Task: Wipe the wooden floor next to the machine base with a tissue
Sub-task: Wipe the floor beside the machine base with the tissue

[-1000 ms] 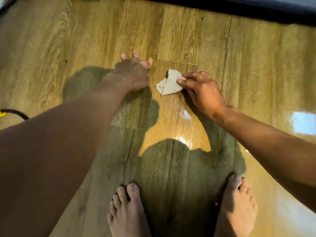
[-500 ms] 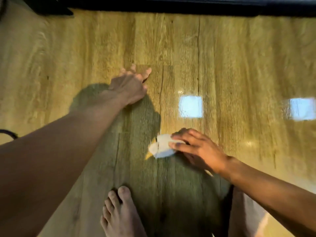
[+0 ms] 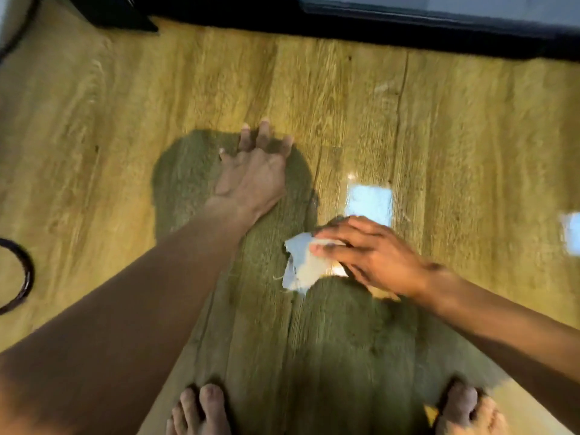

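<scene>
- Tissue [image 3: 303, 268] and right hand [image 3: 373, 255] have been drawn back toward the feet [image 3: 201, 409]. A second ago the tissue lay level with the knuckles of the left hand [image 3: 251, 180]; now it is seen below that wrist and to its right.
- Against the half-second frame, the tissue is placed only slightly nearer the left hand, so a return stroke is judged to be starting.
- The crumpled tissue is pressed to the wooden floor [image 3: 439, 120] under the fairly straight fingers of the right hand. No pinch or curled grip can be made out.
- The left hand is laid flat on the boards with fingers spread. Nothing is held in it, and it appears to be used as a brace.
- The tissue is kept well apart from the dark machine base [image 3: 408, 23] at the top of the view, with a wide band of bare floor between them.
- Pressure should be kept even across the fingertips, so that the tissue is dragged flat and not rolled into a wad.
- Strokes are best run along the plank grain and overlapped, then carried forward until the strip by the base is covered.
- The frayed left edge of the tissue suggests that tearing is likely; it should be refolded if it thins.
- The black cable [image 3: 22, 277] at the left edge is best left undisturbed.
- Both feet are now in view, where half a second ago only one was clearly shown.
</scene>
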